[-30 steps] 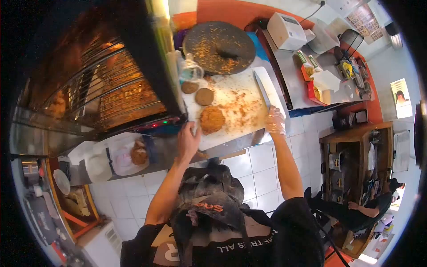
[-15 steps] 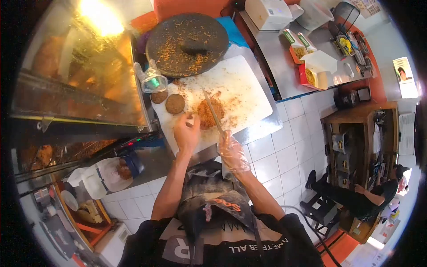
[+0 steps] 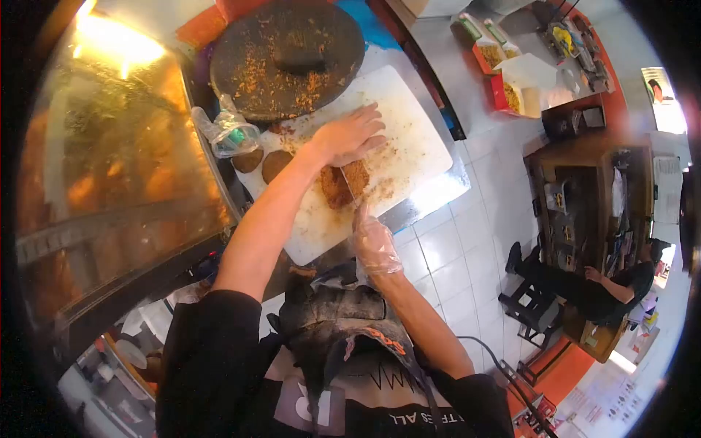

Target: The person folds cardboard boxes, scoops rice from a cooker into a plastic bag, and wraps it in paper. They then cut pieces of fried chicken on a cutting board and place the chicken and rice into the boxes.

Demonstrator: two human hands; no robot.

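Note:
My right hand [image 3: 375, 244], in a clear plastic glove, is closed round the handle of a knife [image 3: 350, 187]. Its blade stands in a browned patty [image 3: 335, 191] on the white cutting board [image 3: 420, 139], with meat on both sides of the blade. Bare and flat, my left hand [image 3: 352, 136] reaches over the blade's far end, fingers stretched out; whether the palm touches the blade is hidden. Two darker round patties, one [image 3: 275, 165] partly behind my left forearm and another [image 3: 248, 160], lie on the board's left.
A large dark round lid [image 3: 288, 62] with crumbs sits beyond the board. Beside it is a clear plastic cup [image 3: 235, 139]. A lit glass cabinet [image 3: 124, 160] stands left. Food boxes [image 3: 515, 91] rest on the metal counter at right. A person in black [image 3: 621, 292] sits far right.
My left hand has gone from beside the near patty forward over the knife's far end and flattened. The knife now stands in the middle patty, which looks parted along the blade.

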